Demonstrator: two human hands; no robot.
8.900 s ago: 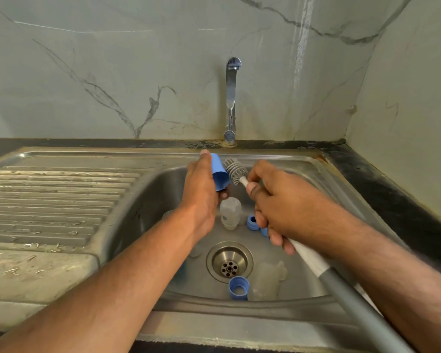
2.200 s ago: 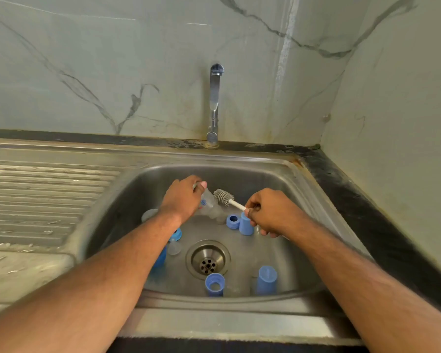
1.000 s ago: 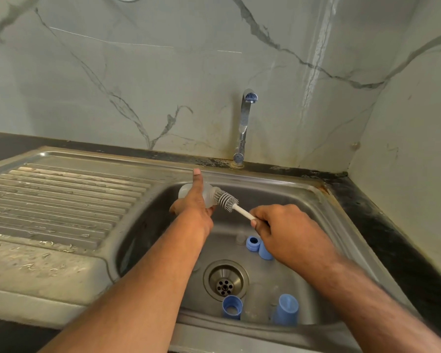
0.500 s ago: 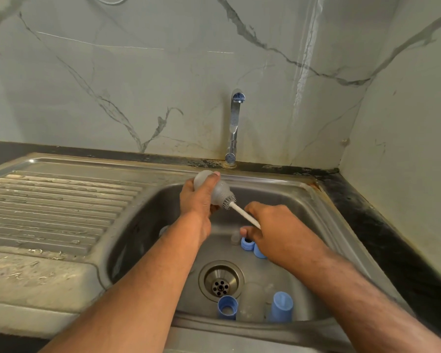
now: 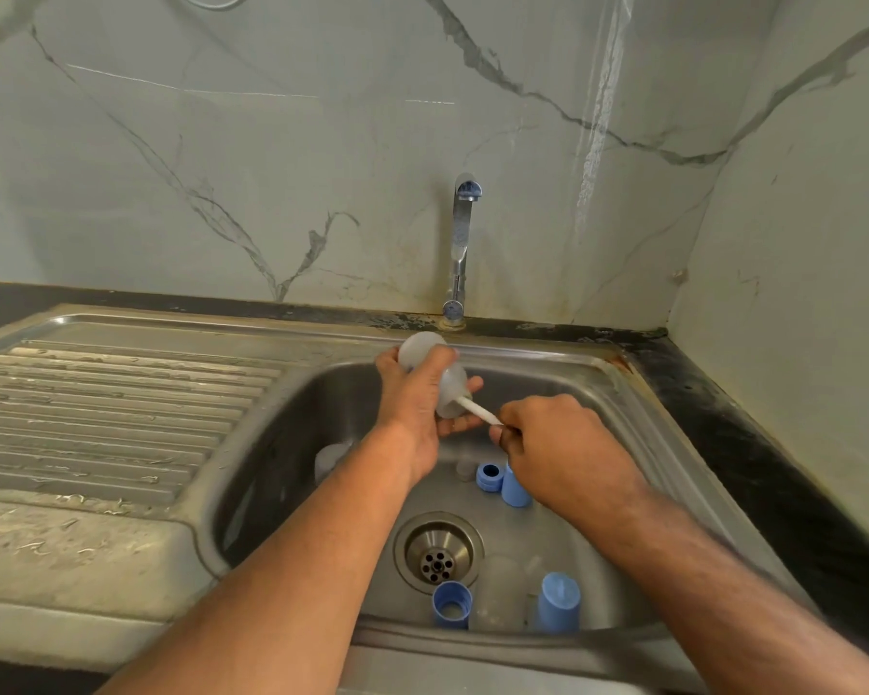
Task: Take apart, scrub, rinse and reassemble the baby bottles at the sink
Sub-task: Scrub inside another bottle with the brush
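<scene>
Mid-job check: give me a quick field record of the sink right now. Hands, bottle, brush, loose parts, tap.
left hand: grips the clear bottle, held tilted over the basin
right hand: pinches the white brush handle
brush head: inside the bottle, out of sight
loose parts: blue ring, blue collar and blue cap in the sink
tap: no water seen running
</scene>
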